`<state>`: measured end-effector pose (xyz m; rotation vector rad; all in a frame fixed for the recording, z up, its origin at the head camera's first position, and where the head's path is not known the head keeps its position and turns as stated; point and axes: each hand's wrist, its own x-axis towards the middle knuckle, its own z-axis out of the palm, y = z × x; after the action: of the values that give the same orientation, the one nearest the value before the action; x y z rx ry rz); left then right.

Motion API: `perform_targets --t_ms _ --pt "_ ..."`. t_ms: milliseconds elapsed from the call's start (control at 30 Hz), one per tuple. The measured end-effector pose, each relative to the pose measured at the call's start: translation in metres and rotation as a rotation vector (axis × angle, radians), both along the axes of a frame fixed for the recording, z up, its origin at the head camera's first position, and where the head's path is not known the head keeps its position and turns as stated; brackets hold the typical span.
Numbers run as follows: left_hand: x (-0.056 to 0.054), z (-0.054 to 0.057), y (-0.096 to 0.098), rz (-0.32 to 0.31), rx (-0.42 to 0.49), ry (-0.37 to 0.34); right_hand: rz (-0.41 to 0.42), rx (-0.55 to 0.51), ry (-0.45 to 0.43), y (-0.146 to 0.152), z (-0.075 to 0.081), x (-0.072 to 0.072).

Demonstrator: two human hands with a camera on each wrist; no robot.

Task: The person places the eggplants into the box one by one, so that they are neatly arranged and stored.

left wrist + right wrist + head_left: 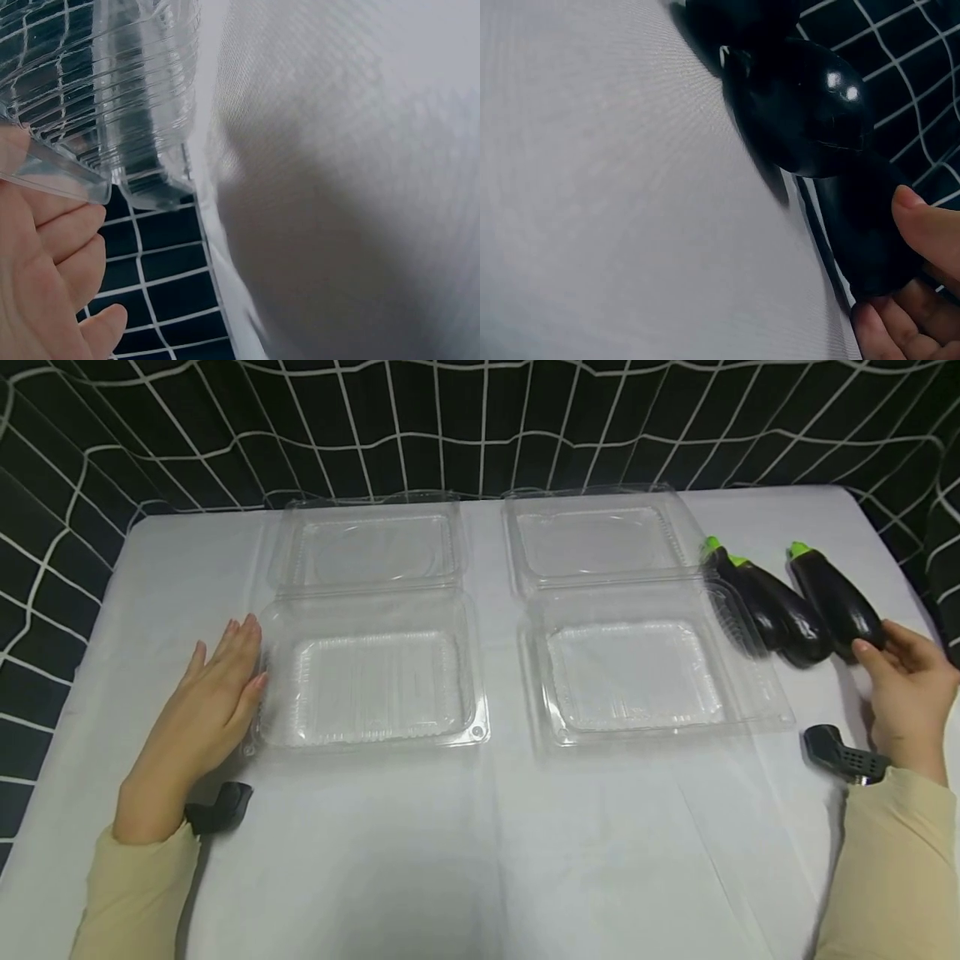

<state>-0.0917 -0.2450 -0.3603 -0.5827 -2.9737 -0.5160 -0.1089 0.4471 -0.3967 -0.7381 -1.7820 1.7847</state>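
Note:
My right hand grips the blunt lower end of the rightmost eggplant, thumb on one side and fingers on the other. That eggplant is dark purple, with a bright green stem end facing away. Two more eggplants lie just left of it; the middle one is in plain sight, while the leftmost one is partly behind the clear rim of the right container. Over on the left side, my left hand has its fingers extended along the edge of the left clear plastic container.
Both containers lie opened flat, their lids folded back toward the far table edge. A white cloth covers the table. Behind it hangs a dark backdrop with white netting. A black wrist device sits at each wrist.

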Motion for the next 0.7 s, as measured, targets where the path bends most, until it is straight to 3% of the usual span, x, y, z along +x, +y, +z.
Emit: perform_targets --t_ms 333,567,700 --pt "-0.0029 0.0028 -0.0001 0.008 -0.01 0.001 -0.043 -0.218 0.045 0.0017 0.0031 -0.0075" --pt "-0.0045 0.0019 -0.0004 -0.004 -0.001 0.003 -0.043 -0.286 0.006 0.002 0.0025 -0.0072" --pt "-0.0041 0.0009 -0.0012 0.004 0.002 0.004 -0.054 -0.334 0.044 0.0018 0.003 -0.0093"
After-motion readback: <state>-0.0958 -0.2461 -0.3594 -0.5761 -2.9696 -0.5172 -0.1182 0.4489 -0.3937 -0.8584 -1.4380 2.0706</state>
